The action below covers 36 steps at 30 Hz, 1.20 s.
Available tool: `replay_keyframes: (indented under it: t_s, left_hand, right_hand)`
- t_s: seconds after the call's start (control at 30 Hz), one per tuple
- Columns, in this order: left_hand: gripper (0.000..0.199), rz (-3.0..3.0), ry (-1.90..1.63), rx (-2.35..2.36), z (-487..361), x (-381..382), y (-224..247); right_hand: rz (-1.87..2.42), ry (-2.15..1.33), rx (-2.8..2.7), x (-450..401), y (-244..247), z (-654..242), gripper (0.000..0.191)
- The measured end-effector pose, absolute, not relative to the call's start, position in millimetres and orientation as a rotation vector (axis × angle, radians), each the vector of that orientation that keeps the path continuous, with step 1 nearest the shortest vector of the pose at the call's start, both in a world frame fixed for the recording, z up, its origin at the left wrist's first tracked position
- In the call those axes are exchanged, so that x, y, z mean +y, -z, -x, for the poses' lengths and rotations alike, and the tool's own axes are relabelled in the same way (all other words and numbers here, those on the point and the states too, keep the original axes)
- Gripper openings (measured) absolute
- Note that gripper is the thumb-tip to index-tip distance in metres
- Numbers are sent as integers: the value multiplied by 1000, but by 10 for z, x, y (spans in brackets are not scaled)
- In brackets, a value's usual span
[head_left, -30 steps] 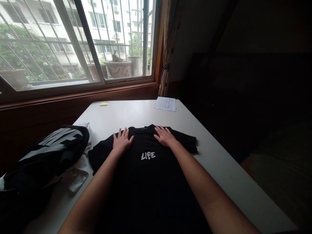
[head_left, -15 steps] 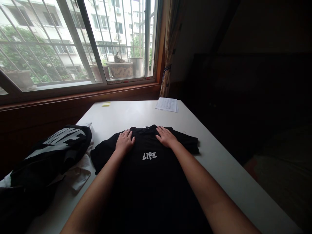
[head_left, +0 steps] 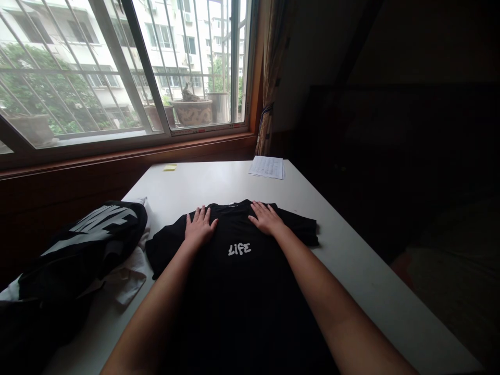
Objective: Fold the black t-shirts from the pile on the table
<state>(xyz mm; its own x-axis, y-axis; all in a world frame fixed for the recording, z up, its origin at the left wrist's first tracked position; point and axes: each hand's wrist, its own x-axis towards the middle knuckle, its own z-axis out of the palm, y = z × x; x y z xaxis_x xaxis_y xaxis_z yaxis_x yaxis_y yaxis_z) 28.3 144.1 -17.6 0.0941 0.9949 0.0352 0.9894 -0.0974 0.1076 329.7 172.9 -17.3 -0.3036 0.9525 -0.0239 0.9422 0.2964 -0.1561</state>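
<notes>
A black T-shirt (head_left: 242,281) lies spread out on the white table, its collar toward the far side and its sleeves out to left and right. White lettering crosses its chest. On the left shoulder area, my left hand (head_left: 200,226) rests flat with the fingers spread. My right hand (head_left: 266,219) lies flat near the other side of the collar, fingers stretched out. Neither hand grips the cloth. The near part of the shirt is dark between my forearms, and its lower hem cannot be made out.
A heap of black and white clothes (head_left: 89,245) covers the left edge of the white table (head_left: 351,281). Printed sheets (head_left: 267,167) and a yellow sticky note (head_left: 170,167) lie at the far end. Behind stand a barred window and a tied curtain (head_left: 265,120).
The fingers of my left hand have spread a little wider on the shirt. My right hand and the shirt are almost unchanged.
</notes>
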Motion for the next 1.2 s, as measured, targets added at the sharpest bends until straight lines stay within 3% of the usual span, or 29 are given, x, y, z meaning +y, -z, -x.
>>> replay_keyframes:
  t_s: [0.4, 0.63, 0.9, 1.2]
  left_hand:
    - [75, -2270, -150, 2070, -280, 1443, 172]
    - [76, -2282, -137, 2071, -283, 1434, 154]
    - [76, -2308, -147, 2077, -278, 1435, 175]
    - [78, -2293, -97, 2078, -277, 1447, 166]
  right_hand:
    - [1950, -84, -2390, 1739, 194, -3635, 69]
    - [1872, 216, -2302, 1537, 27, -3507, 62]
    - [1481, -127, -2559, 823, 154, -2696, 77]
    - [1687, -209, -2505, 1143, 201, -3183, 83]
